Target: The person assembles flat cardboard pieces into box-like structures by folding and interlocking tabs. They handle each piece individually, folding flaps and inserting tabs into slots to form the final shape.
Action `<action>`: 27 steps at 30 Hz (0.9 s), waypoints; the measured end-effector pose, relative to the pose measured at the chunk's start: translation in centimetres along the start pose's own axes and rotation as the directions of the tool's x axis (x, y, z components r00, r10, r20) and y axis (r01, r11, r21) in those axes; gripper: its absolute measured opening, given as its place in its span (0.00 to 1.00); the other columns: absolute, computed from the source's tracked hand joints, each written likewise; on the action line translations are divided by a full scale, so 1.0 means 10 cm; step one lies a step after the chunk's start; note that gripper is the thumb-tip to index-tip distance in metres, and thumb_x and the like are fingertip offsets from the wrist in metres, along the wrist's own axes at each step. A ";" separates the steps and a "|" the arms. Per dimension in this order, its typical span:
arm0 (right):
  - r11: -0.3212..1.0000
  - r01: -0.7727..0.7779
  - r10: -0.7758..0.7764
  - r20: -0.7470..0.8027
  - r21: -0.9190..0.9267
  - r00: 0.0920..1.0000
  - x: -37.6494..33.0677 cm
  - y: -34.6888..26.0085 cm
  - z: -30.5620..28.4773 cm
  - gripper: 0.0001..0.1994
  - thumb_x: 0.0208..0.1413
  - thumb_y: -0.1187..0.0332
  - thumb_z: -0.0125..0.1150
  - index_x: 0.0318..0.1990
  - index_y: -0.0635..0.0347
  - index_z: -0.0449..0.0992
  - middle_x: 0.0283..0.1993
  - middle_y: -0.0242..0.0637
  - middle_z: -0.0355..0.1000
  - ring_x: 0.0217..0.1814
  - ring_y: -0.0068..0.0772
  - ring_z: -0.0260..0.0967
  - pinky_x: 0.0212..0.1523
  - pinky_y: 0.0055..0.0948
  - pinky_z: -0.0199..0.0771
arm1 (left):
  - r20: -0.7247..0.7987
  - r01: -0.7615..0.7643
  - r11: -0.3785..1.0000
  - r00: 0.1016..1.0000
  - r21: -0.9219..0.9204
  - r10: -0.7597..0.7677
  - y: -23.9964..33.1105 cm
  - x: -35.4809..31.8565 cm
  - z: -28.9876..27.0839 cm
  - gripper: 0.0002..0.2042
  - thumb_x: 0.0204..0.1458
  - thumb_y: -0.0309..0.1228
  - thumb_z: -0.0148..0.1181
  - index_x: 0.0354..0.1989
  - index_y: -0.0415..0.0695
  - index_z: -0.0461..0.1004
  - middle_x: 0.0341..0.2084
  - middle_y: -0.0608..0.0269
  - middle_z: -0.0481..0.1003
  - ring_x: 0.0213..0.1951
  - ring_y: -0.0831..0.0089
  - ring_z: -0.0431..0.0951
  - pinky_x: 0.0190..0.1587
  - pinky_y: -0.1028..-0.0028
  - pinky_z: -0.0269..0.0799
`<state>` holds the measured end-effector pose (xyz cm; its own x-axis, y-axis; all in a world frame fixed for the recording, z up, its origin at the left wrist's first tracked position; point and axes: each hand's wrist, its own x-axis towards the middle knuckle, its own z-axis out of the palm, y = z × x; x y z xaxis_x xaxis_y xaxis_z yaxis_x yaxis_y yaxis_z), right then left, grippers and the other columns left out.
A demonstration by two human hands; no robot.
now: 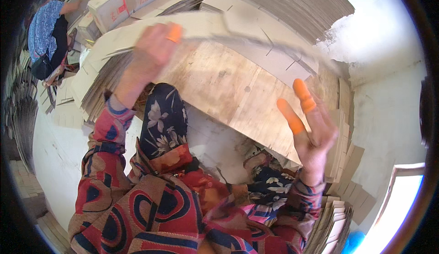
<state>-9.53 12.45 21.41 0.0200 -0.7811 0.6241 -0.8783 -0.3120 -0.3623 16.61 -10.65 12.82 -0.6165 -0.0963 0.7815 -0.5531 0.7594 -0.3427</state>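
My left hand (157, 46), blurred by motion, has its fingers bent together at the near edge of a long tan cardboard sheet (201, 24). It appears to grip the sheet; the exact contact is smeared. An orange finger cover shows on one of its digits. The sheet is blurred too and stretches rightward across the far side of a pale wooden board (219, 78). Over the board's right end my right hand (318, 128) is raised and holds nothing. Its fingers are apart, two of them in orange covers.
Stacked cardboard sheets (107, 78) lie left of the board, with more flat cardboard (265, 34) beyond it. A carton with red strapping (112, 7) stands at the far left. Another person (45, 32) in blue is beyond. A white wall (388, 98) rises at the right.
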 end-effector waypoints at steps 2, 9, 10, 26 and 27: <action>0.970 0.240 -0.241 0.040 0.036 0.970 0.16 -0.31 -0.17 0.22 0.40 0.80 0.70 0.47 0.73 0.77 0.46 0.51 0.76 0.46 0.47 0.76 0.46 0.36 0.78 | 0.028 0.156 0.977 0.986 0.142 -0.162 -0.42 -0.36 -0.07 0.17 0.44 0.24 0.60 0.46 0.38 0.74 0.36 0.55 0.76 0.38 0.59 0.75 0.38 0.65 0.73; 0.981 0.172 -0.193 0.396 0.088 0.898 0.37 -1.27 -0.84 0.14 0.49 0.73 0.65 0.44 0.70 0.78 0.44 0.48 0.76 0.44 0.46 0.77 0.45 0.38 0.80 | 0.329 0.235 0.781 0.809 0.579 -0.487 -1.38 -1.08 0.06 0.14 0.54 0.36 0.56 0.46 0.43 0.74 0.40 0.61 0.76 0.43 0.63 0.73 0.41 0.66 0.67; 0.984 0.160 -0.180 0.445 0.082 0.877 0.33 -1.32 -0.89 0.15 0.49 0.73 0.65 0.44 0.70 0.78 0.43 0.48 0.76 0.44 0.46 0.77 0.45 0.38 0.80 | 0.405 0.250 0.761 0.725 0.599 -0.557 -1.40 -1.13 0.16 0.15 0.56 0.38 0.55 0.47 0.43 0.73 0.41 0.61 0.76 0.44 0.62 0.72 0.42 0.66 0.67; 0.975 0.118 -0.202 0.538 0.188 0.819 0.15 -1.25 -1.01 0.16 0.47 0.73 0.67 0.45 0.70 0.78 0.43 0.50 0.76 0.42 0.46 0.77 0.42 0.37 0.81 | 0.503 0.376 0.876 0.843 -0.302 -0.189 0.66 -1.26 0.41 0.24 0.50 0.41 0.63 0.49 0.35 0.72 0.41 0.43 0.76 0.46 0.45 0.72 0.49 0.56 0.67; 0.978 0.105 -0.189 0.538 0.182 0.822 0.10 -1.26 -1.03 0.16 0.47 0.73 0.67 0.45 0.70 0.78 0.43 0.51 0.76 0.42 0.46 0.77 0.42 0.37 0.81 | 0.502 0.324 0.902 0.852 -0.286 -0.147 0.72 -1.29 0.51 0.24 0.50 0.41 0.63 0.48 0.34 0.72 0.41 0.43 0.76 0.46 0.46 0.72 0.50 0.56 0.67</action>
<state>-3.31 21.16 33.73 0.4390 -0.8738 0.2090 -0.7695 -0.4858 -0.4147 17.71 -7.20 -2.44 -0.7257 -0.5168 0.4542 -0.5380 0.8377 0.0937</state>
